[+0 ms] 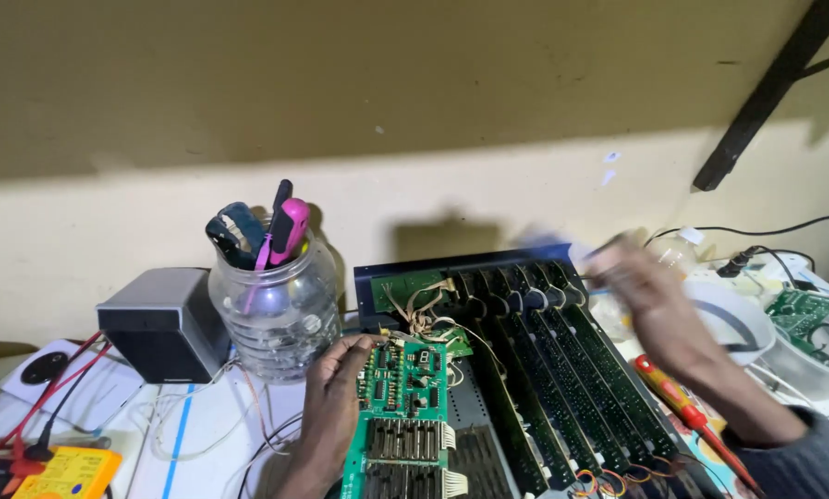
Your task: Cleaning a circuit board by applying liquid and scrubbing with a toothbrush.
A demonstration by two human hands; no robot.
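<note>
My left hand [333, 407] grips the left edge of a green circuit board [403, 411] and holds it tilted over an open black chassis [525, 370]. Several long dark boards stand in rows inside the chassis, with a bundle of pale wires [424, 310] running from the green board to a small board at the back. My right hand [641, 291] is raised over the chassis's far right corner and is blurred by motion. Something pale and blurred shows at its fingertips; I cannot tell what it is or whether the hand holds it.
A clear plastic jar [276, 314] with pliers and a pink-handled tool stands left of the chassis, beside a grey box [165, 323]. A yellow multimeter [63, 473] with red leads lies front left. A red-and-yellow screwdriver [682, 407], white bowl [738, 319] and another green board [803, 314] lie right.
</note>
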